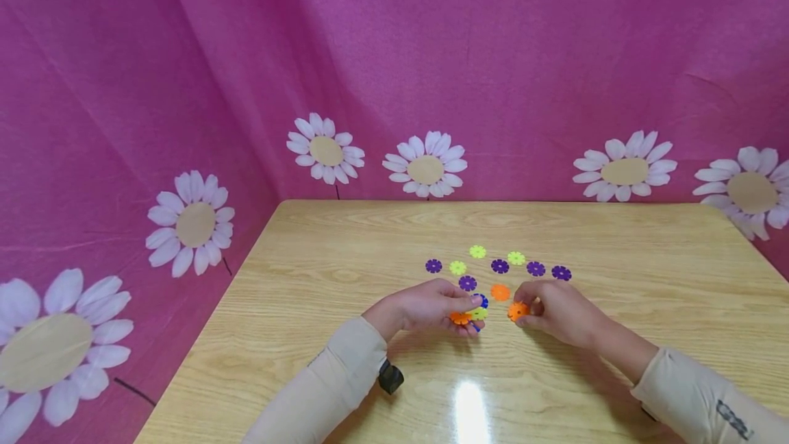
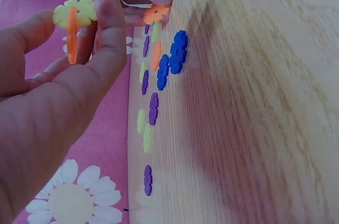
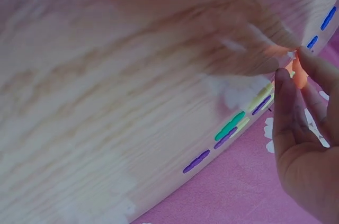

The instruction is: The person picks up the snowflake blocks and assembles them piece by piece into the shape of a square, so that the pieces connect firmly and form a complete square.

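Note:
My left hand [image 1: 425, 308] pinches a yellow-green notched plastic disc [image 2: 79, 13] between thumb and fingers. An orange disc [image 2: 72, 36] is slotted crosswise into it and hangs down. A short way to the right, my right hand [image 1: 557, 312] holds another orange disc [image 1: 518, 312] by its edge, low over the table; thumb and fingertips [image 3: 283, 78] cover part of it. Two blue discs [image 2: 179, 52] lie on the table by the left hand, partly hidden by it in the head view. A loose orange disc [image 1: 500, 292] lies just beyond and between the hands.
Purple discs [image 1: 467, 283] and yellow-green discs [image 1: 457, 268] lie scattered flat beyond the hands on the wooden table [image 1: 296, 279]. A green disc [image 3: 229, 126] shows in the right wrist view. A pink curtain [image 1: 518, 53] with white flowers hangs behind the table and along its left.

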Demonstrator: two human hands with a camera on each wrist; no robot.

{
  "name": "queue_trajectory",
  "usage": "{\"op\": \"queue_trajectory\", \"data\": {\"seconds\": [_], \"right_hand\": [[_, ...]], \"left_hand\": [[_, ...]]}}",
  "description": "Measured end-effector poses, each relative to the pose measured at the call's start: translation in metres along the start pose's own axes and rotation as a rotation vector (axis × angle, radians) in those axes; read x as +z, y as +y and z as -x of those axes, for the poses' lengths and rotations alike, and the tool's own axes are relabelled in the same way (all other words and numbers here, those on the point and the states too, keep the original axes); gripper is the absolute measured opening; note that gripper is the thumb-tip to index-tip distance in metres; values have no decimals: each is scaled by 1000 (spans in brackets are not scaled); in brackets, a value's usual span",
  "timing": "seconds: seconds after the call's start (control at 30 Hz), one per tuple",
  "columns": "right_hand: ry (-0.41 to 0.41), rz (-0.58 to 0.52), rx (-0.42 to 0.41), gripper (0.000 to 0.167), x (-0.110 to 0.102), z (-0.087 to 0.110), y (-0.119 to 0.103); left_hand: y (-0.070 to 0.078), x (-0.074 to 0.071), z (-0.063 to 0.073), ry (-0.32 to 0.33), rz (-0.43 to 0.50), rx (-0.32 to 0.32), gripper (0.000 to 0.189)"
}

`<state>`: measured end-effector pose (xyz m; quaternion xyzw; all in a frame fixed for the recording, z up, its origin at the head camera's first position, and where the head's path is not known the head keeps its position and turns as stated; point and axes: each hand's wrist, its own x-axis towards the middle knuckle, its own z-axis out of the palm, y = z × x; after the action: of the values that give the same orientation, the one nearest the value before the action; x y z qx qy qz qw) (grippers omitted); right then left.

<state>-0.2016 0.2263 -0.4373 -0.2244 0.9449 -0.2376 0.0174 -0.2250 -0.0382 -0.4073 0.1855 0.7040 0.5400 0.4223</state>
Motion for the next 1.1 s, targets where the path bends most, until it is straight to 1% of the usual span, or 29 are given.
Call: {"op": "queue_trajectory", "data": {"seconds": [0.17,0.3,0.4,0.53,0.6,0.7,0.87,0.97,1.1], "right_hand": [[11,-70,-11,20,1,1,0],[27,-103,-22,20,1,1,-1],[64,-128,-25,20,0,2,-3],[123,-194,-35,20,-1,3,-7],[137,-226,-35,20,-2,3,-9],[145,-252,-25,20,-2,4,-13],[145,-260,-15,19,-1,5,-20],[138,-279,15,19,-2,6,-23],[120,-324,46,19,-4,9,-29]], "left_hand": [[-1,0,0,-2,5,3,42],[0,0,0,-6,10,0,42],[0,-1,0,-8,10,-5,42],[-1,-1,-1,-6,17,-2,40],[-1,-1,-2,-5,20,-3,39],[-2,-1,-3,-5,32,-3,38],[-4,1,-4,-16,43,8,40],[-4,1,-5,-19,39,7,41],[-5,0,-4,-5,41,-8,39]]}}
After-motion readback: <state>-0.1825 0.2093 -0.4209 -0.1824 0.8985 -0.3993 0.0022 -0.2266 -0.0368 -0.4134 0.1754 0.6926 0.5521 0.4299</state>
